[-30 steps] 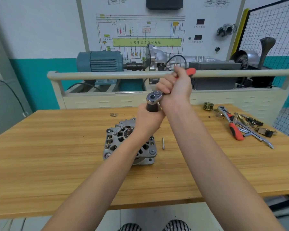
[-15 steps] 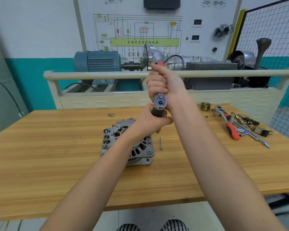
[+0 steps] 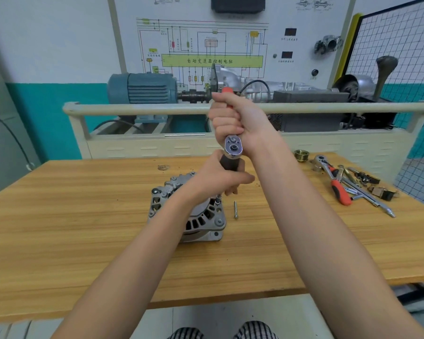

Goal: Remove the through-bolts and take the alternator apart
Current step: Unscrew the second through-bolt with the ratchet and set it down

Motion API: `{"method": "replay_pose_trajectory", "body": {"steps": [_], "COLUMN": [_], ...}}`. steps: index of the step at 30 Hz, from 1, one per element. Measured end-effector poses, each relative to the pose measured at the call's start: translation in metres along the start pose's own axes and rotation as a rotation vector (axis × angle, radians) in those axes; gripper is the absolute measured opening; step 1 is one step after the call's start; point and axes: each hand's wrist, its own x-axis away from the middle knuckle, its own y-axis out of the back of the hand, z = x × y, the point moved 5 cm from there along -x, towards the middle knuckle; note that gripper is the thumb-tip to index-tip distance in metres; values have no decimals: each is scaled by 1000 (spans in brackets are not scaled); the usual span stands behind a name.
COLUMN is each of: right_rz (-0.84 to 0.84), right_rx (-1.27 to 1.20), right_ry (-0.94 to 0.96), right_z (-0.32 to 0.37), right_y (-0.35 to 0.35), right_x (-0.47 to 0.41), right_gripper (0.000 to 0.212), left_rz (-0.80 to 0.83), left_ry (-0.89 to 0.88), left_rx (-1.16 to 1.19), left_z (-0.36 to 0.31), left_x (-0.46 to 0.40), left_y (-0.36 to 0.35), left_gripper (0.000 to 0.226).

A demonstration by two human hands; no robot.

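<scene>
Alternator [image 3: 190, 214] lies on wooden table [image 3: 59, 216]; above it, right hand [image 3: 238, 123] grips ratchet [image 3: 233, 148], left hand [image 3: 220, 178] wraps its dark extension [image 3: 229, 165]; loose bolt [image 3: 235, 209] just beside.

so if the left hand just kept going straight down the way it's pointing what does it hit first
Most likely the alternator. The left hand grips the dark socket extension under the ratchet, aimed down at the housing's edge. Depth is unclear, but nothing shows between them.

The grey cast-metal alternator [image 3: 194, 216] looks matt and rough, standing on the smooth light wooden table [image 3: 83, 228]; the ratchet's shiny metal head [image 3: 233, 146] gleams above its orange plastic handle [image 3: 227, 90].
</scene>
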Motion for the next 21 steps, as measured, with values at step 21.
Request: {"method": "replay_pose_trajectory", "body": {"steps": [21], "right_rz": [0], "right_rx": [-42], "right_ry": [-14], "right_z": [-7], "right_y": [-5], "right_x": [-2], "right_gripper": [40], "left_rz": [-114], "left_ry": [-9], "left_rx": [-39], "left_z": [3], "left_x": [3], "left_y": [0], "left_gripper": [32]}}
